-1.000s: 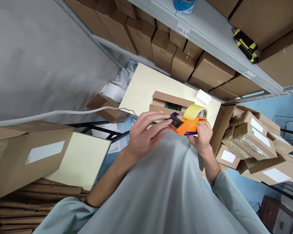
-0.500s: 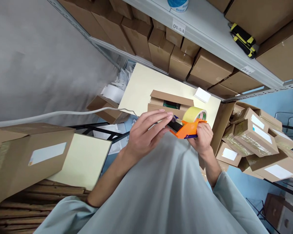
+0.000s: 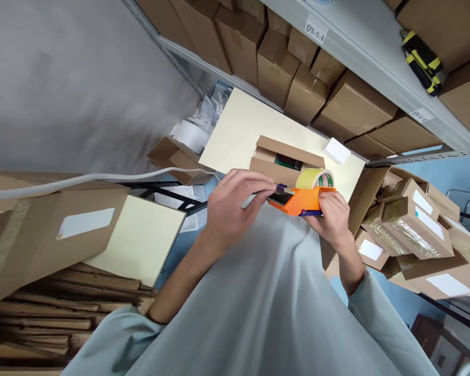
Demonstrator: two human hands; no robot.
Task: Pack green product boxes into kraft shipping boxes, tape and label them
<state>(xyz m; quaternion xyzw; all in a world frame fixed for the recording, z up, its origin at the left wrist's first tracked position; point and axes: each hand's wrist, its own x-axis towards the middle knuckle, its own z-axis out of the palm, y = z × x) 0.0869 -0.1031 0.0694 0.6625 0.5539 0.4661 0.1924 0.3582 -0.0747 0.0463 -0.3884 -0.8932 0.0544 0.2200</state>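
Note:
An orange tape dispenser with a roll of yellowish packing tape is held in front of my body. My right hand is closed round its handle end. My left hand is at the opposite end, by the purple cutter, thumb and fingertips pinched together on what looks like the loose end of the tape; the fingers partly hide it. Just beyond the dispenser, an open cardboard box rests on the cream table, with a dark green item inside.
A small white box sits on the table's far right. Shelves of brown cartons rise behind, with yellow-black cutters on one. Packed cartons fill a big box at right. A white cable crosses from the left.
My left fingers have gone from lying stretched over the dispenser's front to pinching at its cutter. The dispenser has tilted a little in my right hand, and the view has shifted.

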